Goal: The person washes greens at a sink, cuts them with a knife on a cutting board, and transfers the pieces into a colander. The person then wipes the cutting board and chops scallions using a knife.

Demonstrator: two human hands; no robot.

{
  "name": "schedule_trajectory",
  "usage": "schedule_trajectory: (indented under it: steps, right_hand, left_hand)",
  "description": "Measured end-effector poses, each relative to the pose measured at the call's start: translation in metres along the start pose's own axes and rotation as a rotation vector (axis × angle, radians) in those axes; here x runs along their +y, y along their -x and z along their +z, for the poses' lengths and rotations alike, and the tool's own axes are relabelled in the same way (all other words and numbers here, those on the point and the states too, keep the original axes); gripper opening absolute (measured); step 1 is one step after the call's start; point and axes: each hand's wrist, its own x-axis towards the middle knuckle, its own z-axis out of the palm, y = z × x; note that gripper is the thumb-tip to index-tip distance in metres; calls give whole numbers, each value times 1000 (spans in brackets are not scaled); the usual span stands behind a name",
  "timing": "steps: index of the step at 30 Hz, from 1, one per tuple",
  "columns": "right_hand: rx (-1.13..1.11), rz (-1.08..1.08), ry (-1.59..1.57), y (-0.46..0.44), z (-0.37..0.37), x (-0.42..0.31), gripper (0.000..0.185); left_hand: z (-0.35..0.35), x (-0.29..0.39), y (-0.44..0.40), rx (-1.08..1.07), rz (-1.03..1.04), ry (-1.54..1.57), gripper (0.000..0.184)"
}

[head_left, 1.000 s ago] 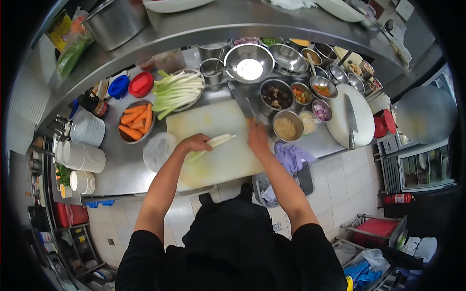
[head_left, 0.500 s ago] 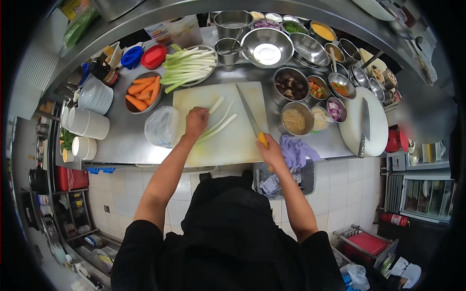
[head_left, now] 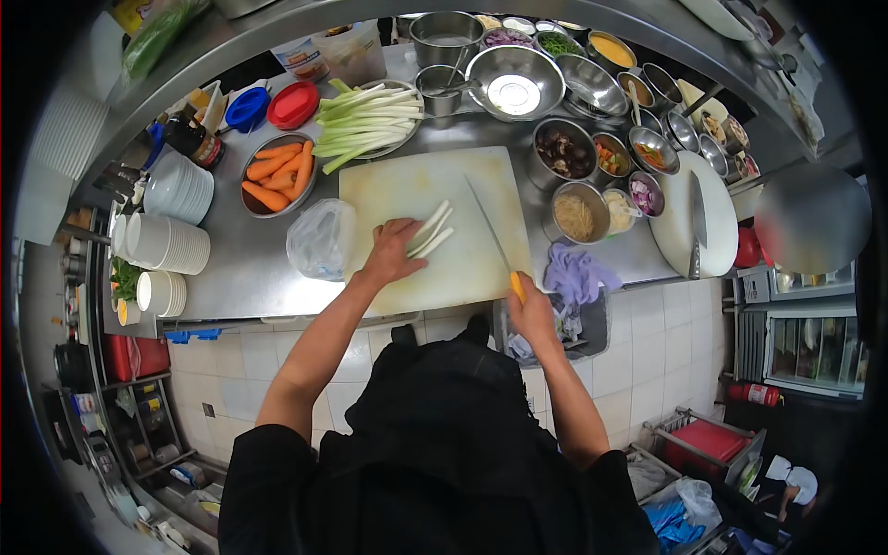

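Observation:
On the white cutting board (head_left: 472, 185) lie a few pale spring onion stalks (head_left: 433, 233). My left hand (head_left: 393, 252) is closed over their left ends. My right hand (head_left: 530, 305), at the board's lower right corner, grips the yellow handle of a long knife (head_left: 487, 220); the blade points up and left over the board, apart from the stalks. More spring onions (head_left: 370, 120) fill a round tray behind the board. A metal bowl of carrots (head_left: 279, 174) stands to the left, and a clear plastic bag (head_left: 321, 239) lies beside the board.
Metal bowls with noodles (head_left: 575, 216), dark mushrooms (head_left: 564, 150) and chopped onion (head_left: 646, 194) stand right of the board. A purple cloth (head_left: 578, 273) hangs at the counter edge. Farther right, another knife rests on a round white board (head_left: 680, 217). A person (head_left: 795, 486) is at lower right.
The knife's handle was out of the frame's clear view behind my fingers, then showed as my right hand drew back. My left hand now covers more of the stalks, whose white ends lie closer together.

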Motion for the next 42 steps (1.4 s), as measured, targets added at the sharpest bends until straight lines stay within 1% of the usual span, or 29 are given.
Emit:
schedule_trajectory:
  steps: [1,4,7,10,13,16,19,22,25,28,31,33,34,37,40,42]
  right_hand:
    - [22,-26,41,-1,-1,-3,39]
    - [-106,-103,53,4,-8,-10,38]
    - [-153,-97,-15,15,-15,-14,36]
    - [-150,-34,-72,18,-5,-11,36]
    - [-190,-17,-116,17,-7,-12,37]
    - [-208,11,-174,14,-10,-3,38]
    - [-144,-64,-111,17,-6,-3,33]
    - [-448,422,-579,11,-18,-9,27]
    - [-405,511,-920,15,-30,-5,22]
    - [-430,473,-997,14,-41,6,18]
    - [-430,446,-677,4,-35,0,15]
    - [-210,90,-215,3,-14,12,19]
    - [-98,-87,16,2,-11,7,22]
    - [-257,39,187,0,-10,-9,28]
    - [-301,20,315,-6,-10,-20,31]
    - [-322,27,321,-7,-24,-45,28]
  left_hand:
    - [2,-1,-2,-2,18,10,63]
    - [4,0,-4,-65,12,0,63]
    - [0,3,2,-43,37,29,62]
    - [5,-1,-1,-46,11,17,61]
    - [13,-2,-5,-10,21,88,55]
    - [16,4,-5,44,22,65,54]
    - [19,17,-5,210,-1,60,47]
    - [23,14,-11,141,-29,79,43]
    - [26,13,-13,163,-31,99,36]
    - [28,17,-14,184,-25,113,36]
    - [30,24,-14,98,-50,171,37]
    - [31,28,-12,108,-19,180,39]
    - [30,34,-11,112,-6,187,40]
    - [22,41,-13,152,77,192,40]
    - [24,40,-22,83,111,232,39]
    - [28,39,-26,80,100,251,36]
